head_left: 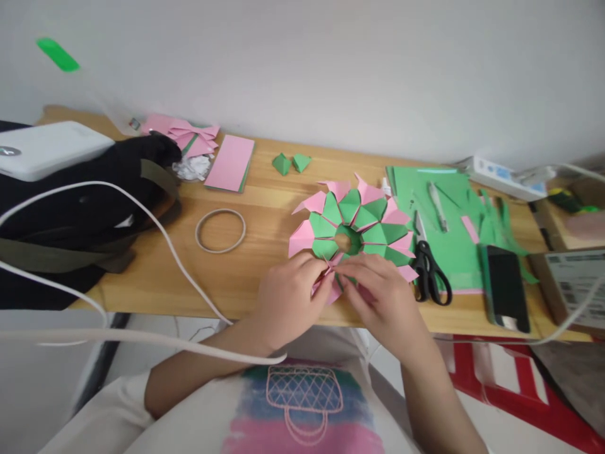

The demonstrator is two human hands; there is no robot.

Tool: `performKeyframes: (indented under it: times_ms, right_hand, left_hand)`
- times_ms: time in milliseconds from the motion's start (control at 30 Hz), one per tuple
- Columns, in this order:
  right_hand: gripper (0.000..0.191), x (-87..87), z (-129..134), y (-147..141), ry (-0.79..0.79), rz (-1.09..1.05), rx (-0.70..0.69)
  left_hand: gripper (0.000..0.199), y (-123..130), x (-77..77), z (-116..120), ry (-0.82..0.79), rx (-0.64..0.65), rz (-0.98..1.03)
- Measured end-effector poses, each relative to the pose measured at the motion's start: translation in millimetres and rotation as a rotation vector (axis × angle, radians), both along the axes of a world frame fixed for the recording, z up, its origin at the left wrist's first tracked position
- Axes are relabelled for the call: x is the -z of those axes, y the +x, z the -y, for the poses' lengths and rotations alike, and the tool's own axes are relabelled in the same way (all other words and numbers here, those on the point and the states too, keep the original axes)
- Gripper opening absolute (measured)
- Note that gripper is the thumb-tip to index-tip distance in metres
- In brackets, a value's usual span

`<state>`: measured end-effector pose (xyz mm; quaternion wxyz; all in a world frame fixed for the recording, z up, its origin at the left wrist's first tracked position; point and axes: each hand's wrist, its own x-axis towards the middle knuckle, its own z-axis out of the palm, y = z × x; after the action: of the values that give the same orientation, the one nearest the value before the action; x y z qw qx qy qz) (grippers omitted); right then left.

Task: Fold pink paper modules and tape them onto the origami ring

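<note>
A ring of folded pink and green paper, a paper flower [373, 217], lies on the wooden table in front of me, with a round hole at its middle. Its near edge is between my hands. My left hand [295, 293] pinches a pink piece there with thumb and forefinger. From the other side, my right hand [378, 293] has its fingertips closed on the same near edge. The two hands almost meet, and they hide the folds they hold. Black-handled scissors [431, 271] lie just right of the flower.
Green paper sheets [454, 221] carry a utility knife [438, 207] and scraps. A phone [505, 287] lies at right. Two folded green pieces [292, 162], pink paper [230, 162] and a tape roll [220, 231] sit left. A black bag [89, 208] and white cables [142, 194] occupy the far left.
</note>
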<state>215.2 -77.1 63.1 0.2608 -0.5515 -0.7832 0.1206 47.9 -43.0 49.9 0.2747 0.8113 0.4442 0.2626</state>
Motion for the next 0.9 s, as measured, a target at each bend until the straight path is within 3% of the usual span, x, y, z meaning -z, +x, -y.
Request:
performKeyframes:
  times_ms: [200,400,533,633,900]
  right_hand:
    - [0.017,-2.0,1,0,-0.081,-0.03,-0.006]
    - [0.021,-3.5,-14,9,-0.16,-0.094,0.024]
    - [0.035,-11.6,-37,15,-0.348,-0.119,-0.17]
    - [0.033,-16.1,-54,13,-0.471,-0.121,-0.33]
    - [0.018,-14.3,-91,-11,-0.611,-0.05,-0.413]
  left_hand:
    - [0.013,-5,-0.4,-6,-0.014,0.026,-0.024]
    - [0.017,-12,-0.4,-12,0.001,0.186,-0.015]
    - [0.019,-21,-4.4,-18,0.037,0.281,0.007]
    - [0.018,-27,-6.1,-22,0.091,0.311,-0.022]
    - [0.018,-58,-11.5,-44,0.124,0.236,-0.192]
